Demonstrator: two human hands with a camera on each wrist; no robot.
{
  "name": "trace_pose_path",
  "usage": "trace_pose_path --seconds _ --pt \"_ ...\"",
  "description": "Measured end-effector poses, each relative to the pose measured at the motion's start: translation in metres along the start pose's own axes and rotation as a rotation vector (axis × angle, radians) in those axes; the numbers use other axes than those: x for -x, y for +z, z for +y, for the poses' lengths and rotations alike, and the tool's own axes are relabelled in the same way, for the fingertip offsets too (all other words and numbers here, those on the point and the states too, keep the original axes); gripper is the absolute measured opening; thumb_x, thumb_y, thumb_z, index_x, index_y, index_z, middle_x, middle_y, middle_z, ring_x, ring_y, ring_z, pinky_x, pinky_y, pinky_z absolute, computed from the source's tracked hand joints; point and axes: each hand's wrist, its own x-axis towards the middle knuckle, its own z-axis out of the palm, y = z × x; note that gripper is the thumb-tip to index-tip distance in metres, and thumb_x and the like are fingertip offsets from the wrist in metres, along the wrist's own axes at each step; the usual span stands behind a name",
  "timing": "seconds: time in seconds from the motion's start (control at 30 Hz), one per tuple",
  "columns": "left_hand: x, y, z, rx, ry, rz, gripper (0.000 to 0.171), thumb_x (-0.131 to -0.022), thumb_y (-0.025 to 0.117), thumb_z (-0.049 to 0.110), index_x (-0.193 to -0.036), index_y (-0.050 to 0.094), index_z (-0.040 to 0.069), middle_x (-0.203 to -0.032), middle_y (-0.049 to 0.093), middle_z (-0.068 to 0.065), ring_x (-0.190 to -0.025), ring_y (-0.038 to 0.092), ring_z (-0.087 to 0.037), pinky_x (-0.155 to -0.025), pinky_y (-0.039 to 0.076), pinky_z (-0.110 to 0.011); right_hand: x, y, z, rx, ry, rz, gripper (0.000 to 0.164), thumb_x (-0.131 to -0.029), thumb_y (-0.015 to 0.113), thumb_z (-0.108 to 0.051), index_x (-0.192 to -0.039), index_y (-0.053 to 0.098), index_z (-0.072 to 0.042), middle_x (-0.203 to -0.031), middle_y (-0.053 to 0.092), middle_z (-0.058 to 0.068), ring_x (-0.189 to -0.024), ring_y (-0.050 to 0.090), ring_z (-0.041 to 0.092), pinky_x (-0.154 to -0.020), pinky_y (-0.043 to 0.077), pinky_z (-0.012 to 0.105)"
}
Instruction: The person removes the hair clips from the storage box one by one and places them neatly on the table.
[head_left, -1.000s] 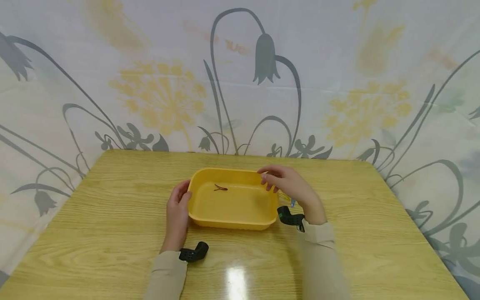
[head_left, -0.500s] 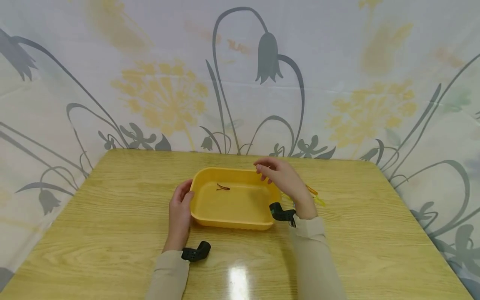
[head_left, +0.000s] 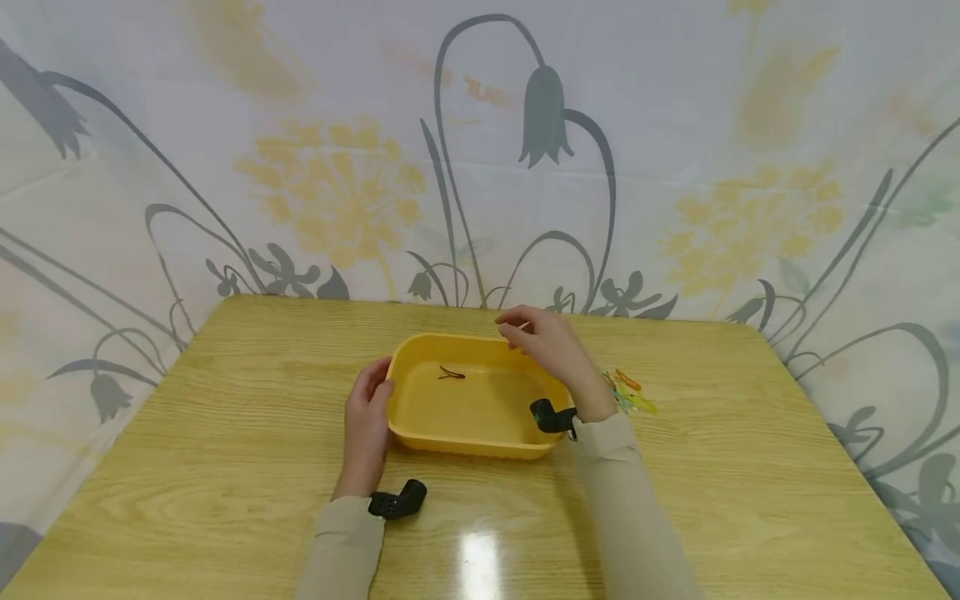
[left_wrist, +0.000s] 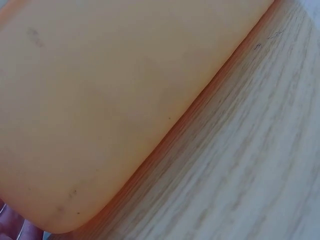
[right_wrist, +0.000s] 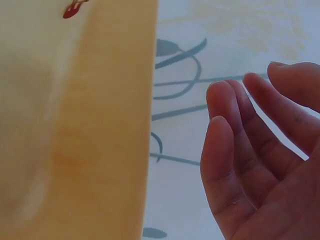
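A yellow plastic tray (head_left: 480, 446) sits on the table, and its near outer wall fills much of the left wrist view. My left hand (head_left: 367, 425) grips its left side, thumb at the rim and fingers around the far left corner. Inside, towards the back left, lies one dark red hair clip (head_left: 452, 374), also partly seen in the right wrist view. Above the tray's back right rim hovers my right hand (head_left: 551, 350), its fingers (right_wrist: 220, 150) loosely bent with nothing between them.
To the right of the tray, partly behind the right wrist, lies a small pile of thin orange, yellow and green pieces (head_left: 633, 398). A flower-printed cloth (head_left: 480, 167) hangs at the table's (head_left: 225, 467) back edge.
My right hand has moved left and slightly back along the tray's rear rim, uncovering more of the coloured pile. The left hand keeps its grip on the tray.
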Motion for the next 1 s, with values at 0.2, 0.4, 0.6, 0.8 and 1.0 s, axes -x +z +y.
trace_pose_path --seconds 0.2,0.4,0.6,0.8,1.0 --pt "-0.001 -0.002 -0.003 -0.018 0.011 0.014 0.028 -0.093 0.045 0.015 -0.121 0.052 0.015 -0.12 0.051 0.001 -0.109 0.047 -0.014 -0.093 0.038 -0.033 -0.014 0.013 -0.003 0.103 -0.039 -0.136 0.026 -0.091 0.05 -0.03 -0.112 0.06 -0.018 -0.098 0.061 -0.003 -0.08 0.059 0.017 -0.069 0.047 0.029" --pt "0.001 -0.004 -0.005 -0.025 -0.001 0.004 0.029 -0.093 0.045 0.016 -0.122 0.051 0.015 -0.122 0.05 0.001 -0.111 0.046 -0.013 -0.094 0.037 -0.032 -0.022 0.029 -0.002 0.194 -0.015 -0.278 0.033 -0.091 0.051 -0.026 -0.12 0.057 -0.011 -0.097 0.06 -0.002 -0.082 0.059 0.021 -0.067 0.046 0.029" --pt "0.0 -0.005 -0.005 -0.052 0.007 0.013 0.028 -0.093 0.046 0.017 -0.12 0.052 0.017 -0.121 0.051 0.001 -0.11 0.046 -0.013 -0.094 0.038 -0.032 -0.027 0.04 0.003 0.162 0.027 -0.385 0.035 -0.09 0.053 -0.023 -0.121 0.055 -0.008 -0.094 0.063 0.002 -0.075 0.061 0.021 -0.064 0.049 0.028" --pt "-0.002 -0.002 -0.003 -0.025 0.019 -0.003 0.028 -0.093 0.046 0.015 -0.12 0.052 0.015 -0.12 0.051 0.001 -0.11 0.046 -0.014 -0.094 0.038 -0.033 -0.03 0.044 0.006 0.099 0.087 -0.457 0.034 -0.09 0.054 -0.021 -0.12 0.054 -0.006 -0.085 0.064 0.006 -0.069 0.06 0.019 -0.062 0.05 0.029" --pt "-0.001 -0.002 -0.002 -0.015 0.006 -0.01 0.028 -0.093 0.045 0.015 -0.12 0.052 0.016 -0.123 0.05 -0.001 -0.113 0.045 -0.016 -0.095 0.036 -0.033 -0.035 0.053 0.009 0.116 0.089 -0.512 0.035 -0.089 0.054 -0.022 -0.12 0.053 -0.005 -0.08 0.063 0.004 -0.067 0.059 0.015 -0.06 0.047 0.026"
